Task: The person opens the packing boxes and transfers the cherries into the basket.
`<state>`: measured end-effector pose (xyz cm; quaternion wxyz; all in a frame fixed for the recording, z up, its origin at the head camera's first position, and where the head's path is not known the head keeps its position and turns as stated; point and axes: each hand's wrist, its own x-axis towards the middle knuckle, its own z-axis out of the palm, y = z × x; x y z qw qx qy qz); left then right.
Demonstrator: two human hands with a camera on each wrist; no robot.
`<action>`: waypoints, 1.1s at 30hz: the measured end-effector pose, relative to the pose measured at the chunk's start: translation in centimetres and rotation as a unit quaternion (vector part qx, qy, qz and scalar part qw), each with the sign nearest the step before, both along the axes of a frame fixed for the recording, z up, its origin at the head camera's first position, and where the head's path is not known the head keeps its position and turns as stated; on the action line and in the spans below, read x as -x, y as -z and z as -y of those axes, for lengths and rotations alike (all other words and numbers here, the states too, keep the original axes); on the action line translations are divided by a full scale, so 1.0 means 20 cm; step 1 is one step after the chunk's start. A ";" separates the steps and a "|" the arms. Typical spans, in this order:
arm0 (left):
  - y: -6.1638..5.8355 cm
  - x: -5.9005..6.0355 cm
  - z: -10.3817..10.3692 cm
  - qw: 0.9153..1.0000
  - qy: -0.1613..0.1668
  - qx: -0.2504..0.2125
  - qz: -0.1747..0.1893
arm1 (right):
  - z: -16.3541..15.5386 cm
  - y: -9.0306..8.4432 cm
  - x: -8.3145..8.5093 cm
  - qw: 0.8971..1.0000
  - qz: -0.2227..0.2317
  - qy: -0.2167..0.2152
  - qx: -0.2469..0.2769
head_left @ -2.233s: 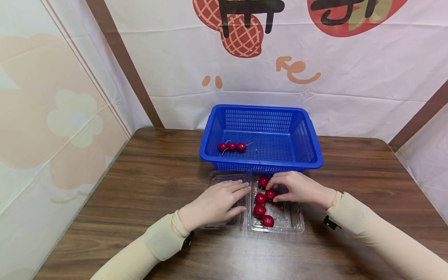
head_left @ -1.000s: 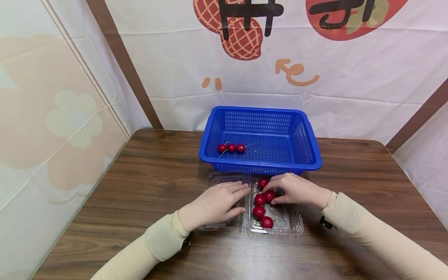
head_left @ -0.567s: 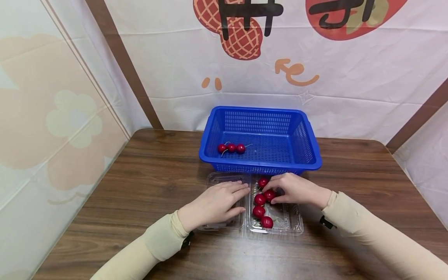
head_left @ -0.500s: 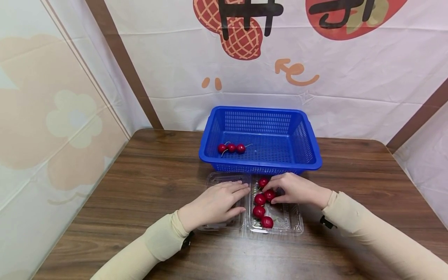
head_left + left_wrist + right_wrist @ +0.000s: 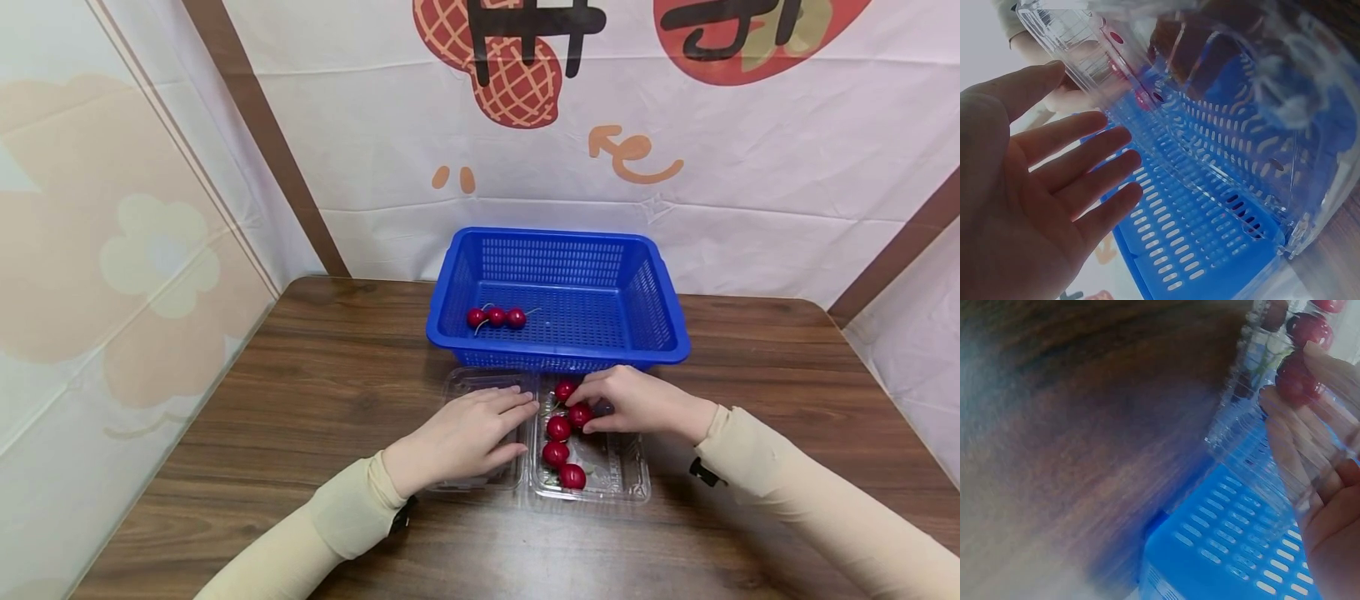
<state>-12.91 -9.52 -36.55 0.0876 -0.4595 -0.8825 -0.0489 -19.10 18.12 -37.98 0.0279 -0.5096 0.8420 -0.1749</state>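
My right hand pinches a red cherry between thumb and fingers, inside one half of a clear plastic clamshell box. In the right wrist view the same cherry shows at the fingertips, seen through the clear wall. Several more cherries form a rough column along the left side of that half. My left hand lies palm down over the other clear half, its fingers straight and reaching to the middle fold. From below, the left wrist view shows the left palm with spread fingers holding nothing.
Directly behind the clamshell stands a blue plastic basket with slotted walls. Three stemmed cherries lie at its left front. The brown wooden table meets a printed cloth backdrop at the back.
Over the last half second my right hand and the pinched cherry have shifted very slightly toward the back and right. My left hand has stayed in place throughout.
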 end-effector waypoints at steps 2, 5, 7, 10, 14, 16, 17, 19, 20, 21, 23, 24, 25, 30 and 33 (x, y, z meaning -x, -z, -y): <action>0.00 0.00 0.00 1.000 0.000 0.002 -0.001 | 0.00 -0.02 0.00 1.000 0.000 0.000 0.004; 0.00 0.00 0.00 1.000 -0.001 0.002 -0.003 | 0.00 -0.03 0.00 1.000 -0.002 -0.003 0.009; 0.00 0.00 0.00 1.000 -0.001 0.002 -0.004 | 0.00 -0.04 0.00 1.000 -0.005 -0.004 0.010; 0.01 0.00 0.00 1.000 -0.002 0.000 -0.003 | 0.00 -0.05 0.00 1.000 -0.010 -0.004 0.009; 0.00 0.00 0.00 1.000 -0.001 -0.001 -0.002 | -0.01 -0.07 0.00 1.000 -0.015 -0.002 0.013; 0.00 0.00 -0.01 1.000 0.000 -0.001 -0.001 | -0.01 -0.08 0.00 1.000 -0.017 -0.003 0.021; 0.00 0.00 -0.01 1.000 0.000 -0.001 -0.002 | -0.01 -0.09 0.00 1.000 -0.018 -0.002 0.024; 0.00 0.00 -0.01 1.000 0.000 -0.002 -0.003 | -0.02 -0.10 0.00 0.999 -0.021 -0.003 0.028; 0.00 0.00 -0.01 1.000 0.000 -0.002 -0.004 | -0.02 -0.10 0.00 0.999 -0.021 -0.002 0.029; 0.00 0.00 -0.01 1.000 0.000 -0.002 -0.004 | -0.02 -0.11 0.00 0.999 -0.022 -0.002 0.028; 0.00 0.00 -0.01 1.000 0.000 -0.003 -0.005 | -0.02 -0.12 -0.01 0.999 -0.021 0.000 0.026; 0.00 0.00 -0.01 1.000 0.000 -0.004 -0.005 | -0.03 -0.12 -0.01 0.999 -0.020 0.001 0.027; 0.00 0.00 -0.01 1.000 0.000 -0.005 -0.005 | -0.03 -0.13 -0.01 0.999 -0.018 0.003 0.027; 0.01 0.00 -0.01 1.000 -0.001 -0.007 -0.007 | -0.04 -0.15 -0.01 0.999 -0.004 0.011 0.034; 0.02 0.01 -0.01 1.000 -0.002 -0.003 -0.009 | -0.05 -0.17 -0.01 0.999 -0.005 0.011 0.037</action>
